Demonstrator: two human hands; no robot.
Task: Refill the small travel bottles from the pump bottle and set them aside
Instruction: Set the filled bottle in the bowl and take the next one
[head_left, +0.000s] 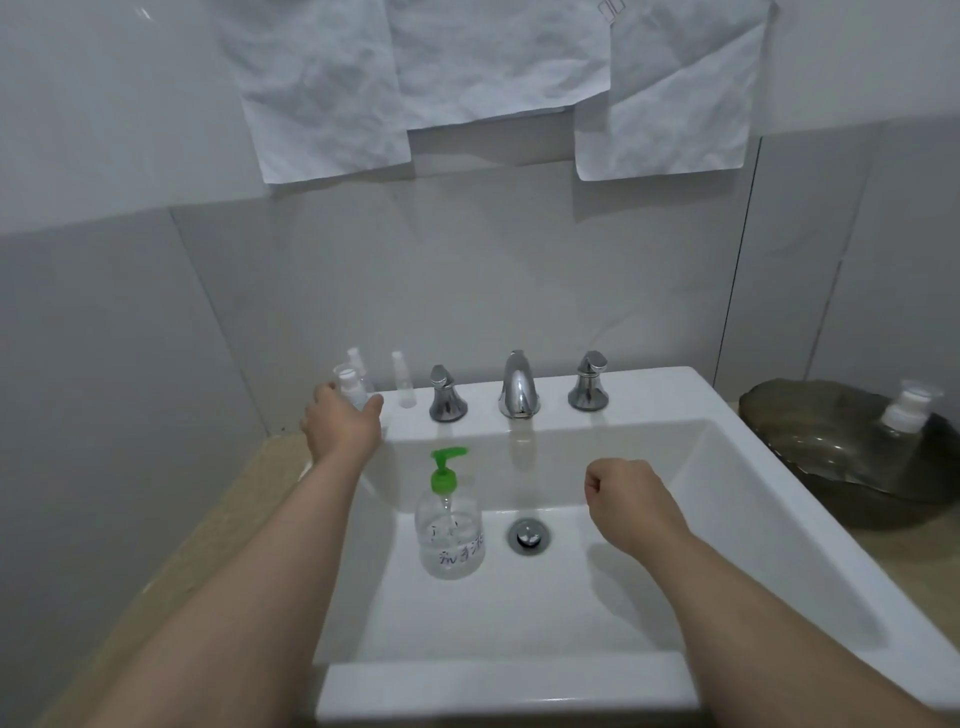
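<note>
The left hand (343, 423) appears to curl finger and thumb round a small travel bottle (349, 385) on the far left corner of the sink (675, 395) rim. A second clear bottle (403, 387) stands just right of it. The right hand (626, 496) hangs over the basin as an empty fist. The green-topped pump bottle (449, 535) stands in the basin, left of the drain (529, 535). Its handwritten dark characters are too blurred to read.

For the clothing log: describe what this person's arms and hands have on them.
Nothing worn shows. Both forearms are bare to the frame's lower edge, no sleeve in view. The left hand and the right hand are gloveless; neither wrist carries a watch or band. Fingers are mostly hidden, so rings cannot be ruled out.
</note>
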